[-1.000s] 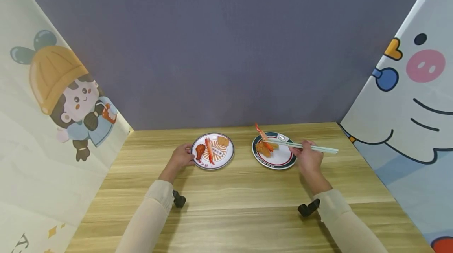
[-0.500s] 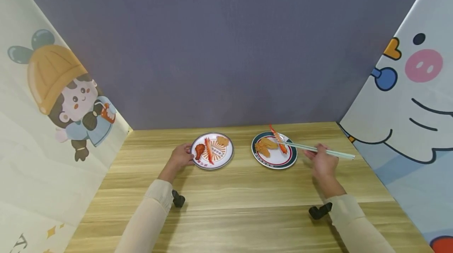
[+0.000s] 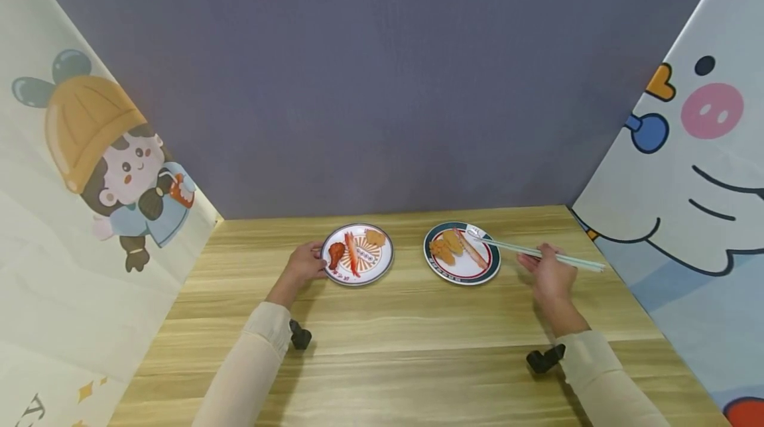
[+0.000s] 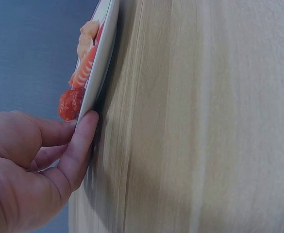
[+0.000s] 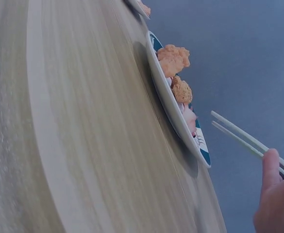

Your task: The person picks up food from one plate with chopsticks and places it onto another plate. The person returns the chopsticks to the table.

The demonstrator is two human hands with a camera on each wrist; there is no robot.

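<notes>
My left hand (image 3: pixel 306 262) pinches the near-left rim of the sunburst-patterned plate (image 3: pixel 382 266), thumb and fingers at its edge (image 4: pixel 102 58). On that plate lie a red-brown drumstick (image 3: pixel 337 254), a red-and-white shrimp (image 3: pixel 352 256) and a fried golden piece (image 3: pixel 376 237). My right hand (image 3: pixel 554 274) holds pale green chopsticks (image 3: pixel 513 245), their tips over the far right of the green-rimmed plate (image 3: pixel 438 272). In the right wrist view the chopsticks (image 5: pixel 239 133) are slightly parted, with nothing between them. A second shrimp (image 3: pixel 470 248) lies pale side up there, beside fried golden pieces (image 3: pixel 443 252).
Both plates stand on a wood-grain table (image 3: pixel 388 341), near its back edge. A grey panel (image 3: pixel 382 82) rises behind them. Cartoon-printed panels (image 3: pixel 686 182) flank the table on both sides. A black wrist mount (image 3: pixel 544 359) sits on each sleeve.
The chopsticks carried the shrimp rightward off the fried pieces, then let it go; it now lies flat on the green-rimmed plate. My right hand moved right. The left hand stayed on its plate.
</notes>
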